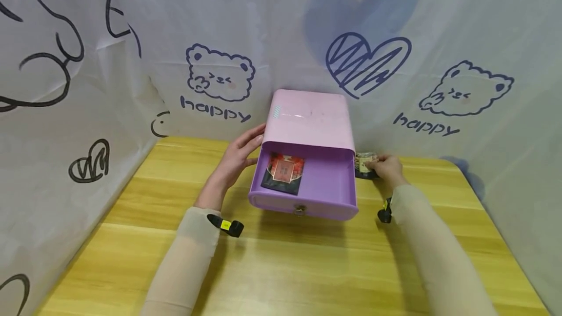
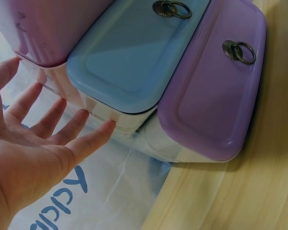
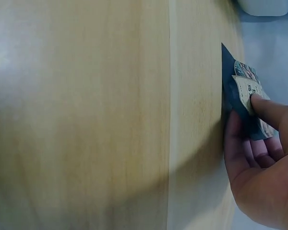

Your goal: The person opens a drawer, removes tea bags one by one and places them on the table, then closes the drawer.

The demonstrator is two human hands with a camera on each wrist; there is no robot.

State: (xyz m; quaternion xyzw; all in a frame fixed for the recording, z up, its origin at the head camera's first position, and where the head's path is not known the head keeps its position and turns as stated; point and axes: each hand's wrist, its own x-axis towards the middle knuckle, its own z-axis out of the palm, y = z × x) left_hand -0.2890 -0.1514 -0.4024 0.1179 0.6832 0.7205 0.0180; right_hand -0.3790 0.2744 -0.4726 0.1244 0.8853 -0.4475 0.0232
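Note:
A small cabinet with a pink top (image 1: 309, 116) stands at the back of the table. Its top drawer (image 1: 329, 174) is pulled out, and a dark packet with a red printed front (image 1: 283, 170) lies in the drawer's left part. My left hand (image 1: 237, 160) has its fingers spread, fingertips at the cabinet's left side; in the left wrist view they are by the blue drawer (image 2: 129, 62). To the cabinet's right, my right hand (image 1: 388, 168) pinches a flat dark packet with a cream label (image 3: 247, 91) between thumb and fingers, close over the table.
Below the blue drawer is a purple drawer (image 2: 211, 91) with a ring pull; both are pushed in. Behind the cabinet hangs a white sheet (image 1: 281, 28) with printed bears and hearts. The wooden table (image 1: 303, 267) extends in front.

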